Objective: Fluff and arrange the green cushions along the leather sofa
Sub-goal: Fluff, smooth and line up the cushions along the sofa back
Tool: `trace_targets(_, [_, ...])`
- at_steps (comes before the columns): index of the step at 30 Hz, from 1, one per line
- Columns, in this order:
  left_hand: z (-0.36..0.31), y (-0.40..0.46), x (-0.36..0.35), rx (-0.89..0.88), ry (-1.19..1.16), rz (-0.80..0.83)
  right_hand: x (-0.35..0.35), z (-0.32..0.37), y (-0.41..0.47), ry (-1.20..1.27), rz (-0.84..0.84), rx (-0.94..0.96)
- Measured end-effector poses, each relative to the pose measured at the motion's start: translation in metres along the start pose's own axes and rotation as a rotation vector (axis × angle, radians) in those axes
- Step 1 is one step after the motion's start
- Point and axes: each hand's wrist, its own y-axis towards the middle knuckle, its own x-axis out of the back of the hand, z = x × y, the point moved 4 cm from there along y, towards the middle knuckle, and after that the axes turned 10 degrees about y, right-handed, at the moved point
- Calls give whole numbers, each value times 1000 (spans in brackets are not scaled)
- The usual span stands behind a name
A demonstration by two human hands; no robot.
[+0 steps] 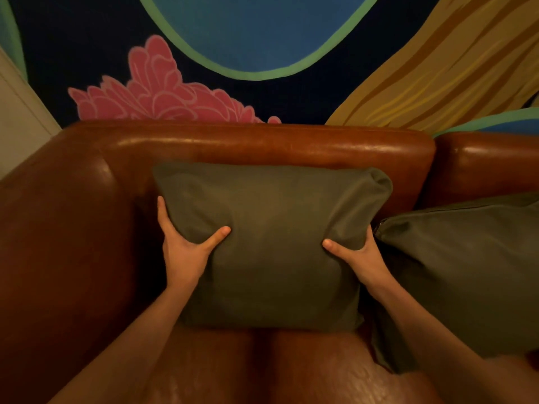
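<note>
A green cushion stands upright against the backrest of the brown leather sofa, near its left end. My left hand grips the cushion's left edge, thumb on the front and fingers behind. On the right edge my right hand grips it the same way. A second green cushion leans to the right, its corner close to my right hand.
The sofa's wide left armrest rises beside the held cushion. The seat shows in front. Behind the backrest hangs a painted wall in blue, pink and yellow. A pale wall panel is at far left.
</note>
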Motion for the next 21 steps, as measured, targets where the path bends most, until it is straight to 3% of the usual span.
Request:
trace_targets(8, [37, -7, -16, 53, 80, 78, 4, -33, 3, -142, -20, -33])
trace_targets(10, [34, -7, -12, 34, 179, 15, 2, -31, -2, -234, -117, 101])
trace_targets(12, [26, -16, -8, -48, 411, -77, -5, -28, -17, -489, -241, 335])
trace_targets(14, [9, -30, -18, -293, 653, -68, -26, -21, -33, -806, -329, 599])
trace_targets(17, [-10, -47, -54, -692, 882, 91, -76, -20, -35, -1159, -113, 872])
trace_targets(21, [-8, -34, -69, -798, 1000, 167, -96, -23, -8, -1434, 122, 943])
